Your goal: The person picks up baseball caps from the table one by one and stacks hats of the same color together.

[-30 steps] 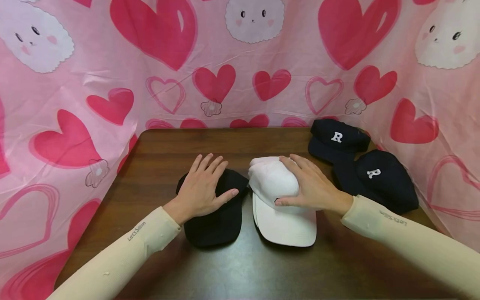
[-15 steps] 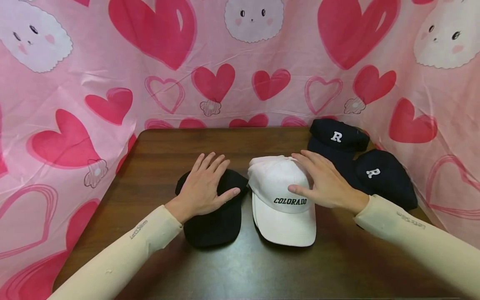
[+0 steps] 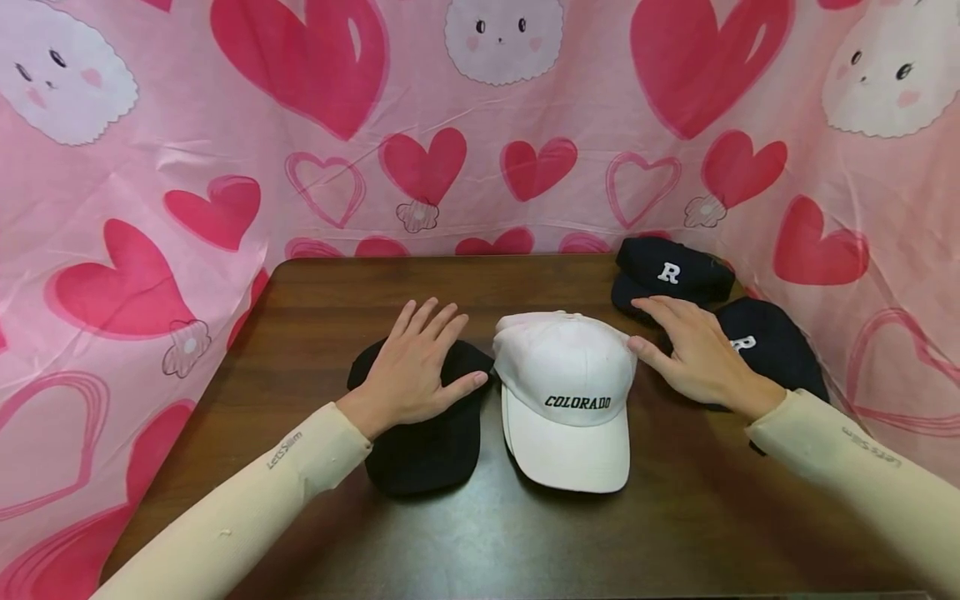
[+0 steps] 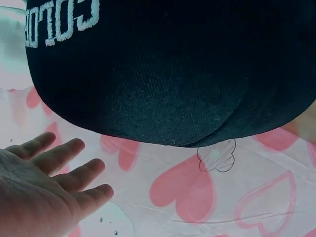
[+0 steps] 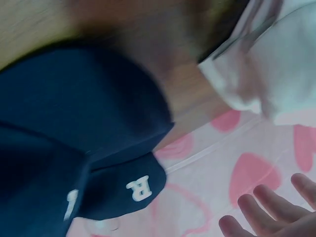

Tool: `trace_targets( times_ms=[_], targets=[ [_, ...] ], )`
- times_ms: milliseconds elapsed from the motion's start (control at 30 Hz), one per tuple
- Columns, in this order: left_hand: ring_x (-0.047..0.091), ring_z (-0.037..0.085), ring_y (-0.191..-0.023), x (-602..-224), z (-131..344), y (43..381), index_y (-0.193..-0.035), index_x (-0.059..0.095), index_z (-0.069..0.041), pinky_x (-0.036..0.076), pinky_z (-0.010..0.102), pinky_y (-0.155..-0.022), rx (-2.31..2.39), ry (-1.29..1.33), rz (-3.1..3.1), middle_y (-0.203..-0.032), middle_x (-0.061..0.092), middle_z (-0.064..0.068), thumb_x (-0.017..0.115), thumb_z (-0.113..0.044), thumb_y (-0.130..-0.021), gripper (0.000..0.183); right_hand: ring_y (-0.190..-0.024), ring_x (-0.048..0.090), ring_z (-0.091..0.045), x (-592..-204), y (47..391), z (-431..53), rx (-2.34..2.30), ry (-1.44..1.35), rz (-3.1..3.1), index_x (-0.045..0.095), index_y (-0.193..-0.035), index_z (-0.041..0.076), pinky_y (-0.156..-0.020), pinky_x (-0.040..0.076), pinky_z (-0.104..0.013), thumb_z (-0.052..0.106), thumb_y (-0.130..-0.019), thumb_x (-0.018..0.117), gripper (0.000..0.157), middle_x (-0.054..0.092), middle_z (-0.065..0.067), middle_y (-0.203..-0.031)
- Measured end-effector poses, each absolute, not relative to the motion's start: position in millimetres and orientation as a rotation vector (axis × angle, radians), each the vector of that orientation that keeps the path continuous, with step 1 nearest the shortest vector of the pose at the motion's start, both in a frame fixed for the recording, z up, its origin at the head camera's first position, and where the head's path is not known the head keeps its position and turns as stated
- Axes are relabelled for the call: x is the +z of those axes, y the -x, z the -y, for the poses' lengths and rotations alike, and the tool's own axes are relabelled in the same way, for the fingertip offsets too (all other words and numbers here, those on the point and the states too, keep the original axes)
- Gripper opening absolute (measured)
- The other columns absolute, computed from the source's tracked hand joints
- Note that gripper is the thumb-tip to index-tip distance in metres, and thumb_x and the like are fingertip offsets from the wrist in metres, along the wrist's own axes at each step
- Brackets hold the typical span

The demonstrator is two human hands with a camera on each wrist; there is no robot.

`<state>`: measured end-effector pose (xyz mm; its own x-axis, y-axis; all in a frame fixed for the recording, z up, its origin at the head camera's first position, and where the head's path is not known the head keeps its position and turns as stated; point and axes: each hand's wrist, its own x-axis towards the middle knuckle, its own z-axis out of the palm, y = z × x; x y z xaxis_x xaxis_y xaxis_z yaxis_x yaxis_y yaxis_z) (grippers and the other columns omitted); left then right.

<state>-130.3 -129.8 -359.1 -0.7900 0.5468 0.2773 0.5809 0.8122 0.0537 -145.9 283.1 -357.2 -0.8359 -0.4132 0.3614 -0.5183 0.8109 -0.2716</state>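
Note:
A black cap point(image 3: 427, 454) lies brim toward me, left of the middle of the table. Over its crown I hold my left hand point(image 3: 408, 375), fingers straight and spread. In the left wrist view, the crown point(image 4: 173, 89) shows white raised letters, and the fingers point past it with a gap between. To its right sits a white cap point(image 3: 566, 446) marked COLORADO, slightly offset over another brim edge. My right hand point(image 3: 697, 358) hovers between this cap and a navy cap point(image 3: 780, 342) with a white R, partly covering the navy one. Its fingers are extended and hold nothing.
Behind that navy cap, at the table's far right corner, rests another navy R cap point(image 3: 671, 271). The brown wooden table point(image 3: 480, 542) carries all the caps. A pink heart-patterned cloth point(image 3: 495, 108) hangs around its back and sides.
My right hand has left the white cap's crown and moved right, uncovering the COLORADO lettering and overlapping the nearer navy cap. The left hand stays over the black cap, shifting slightly right.

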Motion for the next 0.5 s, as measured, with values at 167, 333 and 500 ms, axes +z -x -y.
trace_targets(
  times_ms=[167,333,500],
  targets=[
    [0.025,0.037,-0.152,-358.8,129.9,129.9,-0.154,0.045,-0.008,0.005,0.053,-0.126,-0.195,0.868,2.756,-0.162,0.038,0.014,0.047,-0.072,-0.095,0.087,-0.133,0.044,-0.047,-354.7,151.3,-304.9,0.517,-0.584,2.742,0.055,-0.144,0.006,-0.106,0.029,-0.074,0.041,-0.102,0.057,0.054,0.055,-0.023,-0.144],
    [0.027,0.037,-0.151,-360.1,130.5,129.0,-0.154,0.046,-0.008,0.006,0.054,-0.126,-0.192,0.871,2.749,-0.161,0.039,0.014,0.047,-0.072,-0.095,0.086,-0.126,0.047,-0.053,-351.4,160.5,-334.9,0.457,-0.402,2.797,0.053,-0.143,-0.001,-0.104,0.033,-0.074,0.042,-0.106,0.050,0.057,0.054,-0.031,-0.140],
    [0.027,0.037,-0.151,-360.8,131.5,127.6,-0.154,0.045,-0.009,0.006,0.054,-0.126,-0.190,0.868,2.750,-0.161,0.039,0.014,0.047,-0.072,-0.095,0.086,-0.112,0.049,-0.060,-349.8,173.1,-373.2,0.345,-0.219,2.855,0.055,-0.132,-0.006,-0.094,0.036,-0.075,0.037,-0.105,0.049,0.051,0.055,-0.040,-0.126]
  ],
)
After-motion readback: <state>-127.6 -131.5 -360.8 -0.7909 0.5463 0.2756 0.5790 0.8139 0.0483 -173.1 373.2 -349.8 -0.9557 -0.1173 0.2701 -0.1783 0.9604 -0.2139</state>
